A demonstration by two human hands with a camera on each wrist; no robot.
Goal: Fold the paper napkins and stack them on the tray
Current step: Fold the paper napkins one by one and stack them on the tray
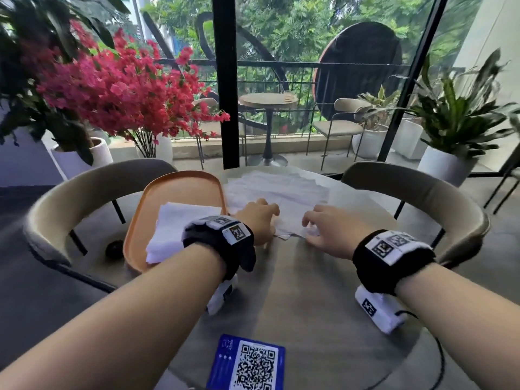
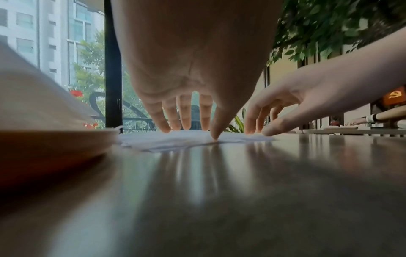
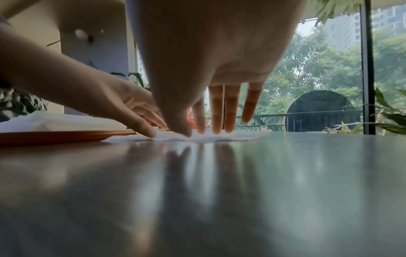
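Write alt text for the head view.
Both hands, left hand and right hand, press fingertips on a white napkin lying on the round table. An orange tray holding folded napkins sits to the left.

Left wrist view, low over dark glossy table [image 2: 219,200]. Left hand [image 2: 193,60] reaches down from above; straight fingertips [image 2: 164,127] and thumb tip touch a flat white napkin [image 2: 175,140] at mid-distance. Right hand [image 2: 296,107] enters from the right, fingertips resting on the napkin's right edge. Tray [image 2: 54,144] rim at near left, blurred, white paper above it. Window and trees far behind.
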